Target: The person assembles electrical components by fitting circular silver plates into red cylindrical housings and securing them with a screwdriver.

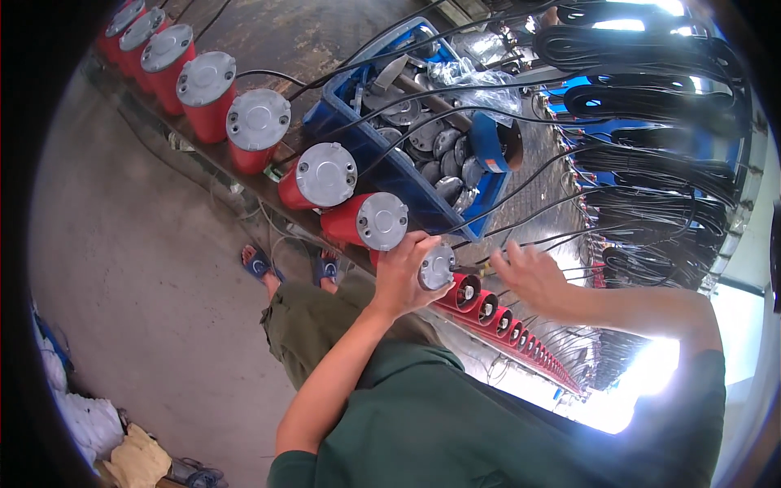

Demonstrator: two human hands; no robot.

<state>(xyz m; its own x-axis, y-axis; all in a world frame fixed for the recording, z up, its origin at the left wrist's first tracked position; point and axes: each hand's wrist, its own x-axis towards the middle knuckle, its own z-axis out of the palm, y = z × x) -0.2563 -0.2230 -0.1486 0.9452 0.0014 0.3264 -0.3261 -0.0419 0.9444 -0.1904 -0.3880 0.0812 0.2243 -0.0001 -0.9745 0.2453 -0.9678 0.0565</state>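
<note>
My left hand [400, 276] is wrapped round the side of a round grey metal cap [438, 267] on top of a red cylinder at the bench edge; most of that cylinder is hidden behind the hand. Just right of the cap, my right hand [530, 276] hovers with loosely bent fingers apart and slightly blurred; no object shows in it. A small dark piece between cap and right hand is too unclear to name. Left of my hands stand several capped red cylinders, the nearest with its grey cap [382, 221] facing up. Uncapped red cylinders [467, 293] continue to the right, their inner parts showing.
A blue plastic crate [381, 167] on the bench holds loose grey metal caps, a hammer [415, 81], clear plastic wrap [480, 85] and a blue roll [493, 145]. Black cables run across the bench to hanging coils [634, 53]. White and tan sacks [91, 423] lie at the lower left.
</note>
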